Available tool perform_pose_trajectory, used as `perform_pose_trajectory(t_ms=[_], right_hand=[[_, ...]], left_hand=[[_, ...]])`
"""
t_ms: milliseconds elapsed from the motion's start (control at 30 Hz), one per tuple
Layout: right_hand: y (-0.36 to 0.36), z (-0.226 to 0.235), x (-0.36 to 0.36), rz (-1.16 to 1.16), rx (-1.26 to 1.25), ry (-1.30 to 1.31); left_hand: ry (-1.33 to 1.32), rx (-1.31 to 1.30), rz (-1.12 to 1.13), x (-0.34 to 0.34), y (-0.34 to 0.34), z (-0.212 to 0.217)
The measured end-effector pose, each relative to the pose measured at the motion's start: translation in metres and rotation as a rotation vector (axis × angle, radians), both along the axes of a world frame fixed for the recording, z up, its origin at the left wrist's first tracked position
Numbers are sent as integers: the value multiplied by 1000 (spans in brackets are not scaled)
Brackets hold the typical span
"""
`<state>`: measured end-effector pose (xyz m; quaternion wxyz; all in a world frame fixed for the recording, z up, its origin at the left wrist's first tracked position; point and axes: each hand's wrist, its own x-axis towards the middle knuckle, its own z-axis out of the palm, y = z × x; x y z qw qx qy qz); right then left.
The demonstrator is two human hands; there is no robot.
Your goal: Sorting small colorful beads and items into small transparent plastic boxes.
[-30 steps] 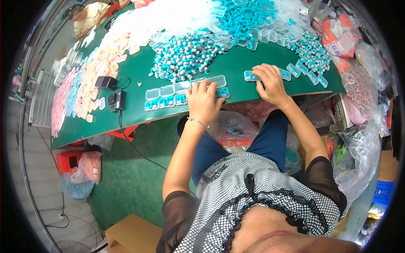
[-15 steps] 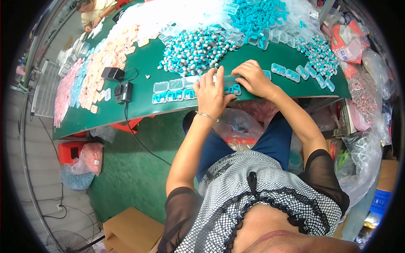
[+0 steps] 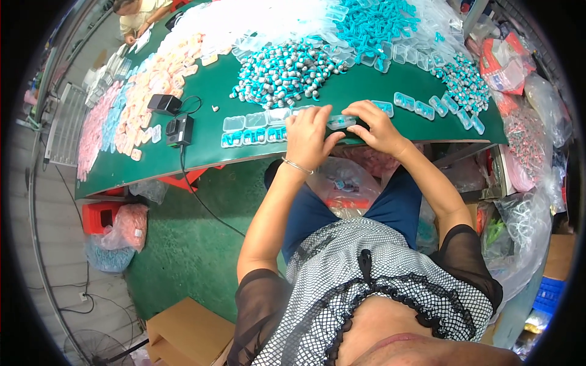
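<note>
The clear hinged plastic case [image 3: 341,121] lies between both hands, over the near edge of the green table [image 3: 207,146], a little past twelve o'clock from the middle of my view. From my end I see the right hand [image 3: 378,130] pinching its right end, thumb on the near side and fingers curled over the far side, parted by about the case's own depth. The left hand [image 3: 307,137] is at its left end, thumb and fingers spread; I cannot tell whether it grips or only steadies. I judge the work part-way: toward three o'clock of the hands, the filled cases [image 3: 423,110] look shut, while toward nine, three loaded open cases [image 3: 254,136] clearly have lids folded back, with another lid partly behind the left hand. The big pile of teal-and-grey pieces [image 3: 287,76] toward eleven suggests plenty remains. The held case's long axis runs from nine o'clock to three, roughly along the table edge. Its lid looks nearly or fully down; the hands hide which side its hinge faces.
</note>
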<state>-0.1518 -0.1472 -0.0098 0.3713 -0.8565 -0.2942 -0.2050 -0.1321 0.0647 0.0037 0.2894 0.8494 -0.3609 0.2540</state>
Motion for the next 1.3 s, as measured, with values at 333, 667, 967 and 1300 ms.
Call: perform_pose_trajectory(t_ms=[333, 667, 967, 1300], right_hand=[[2, 23, -15, -84, 68, -57], [7, 30, -18, -120, 34, -112], [8, 33, -23, -102, 20, -98], [7, 38, -24, -39, -11, -137]], left_hand=[[114, -263, 95, -16, -11, -2], [128, -377, 135, -25, -20, -6], [-42, -395, -23, -12, -7, -12], [169, -454, -196, -9, 1, 7]])
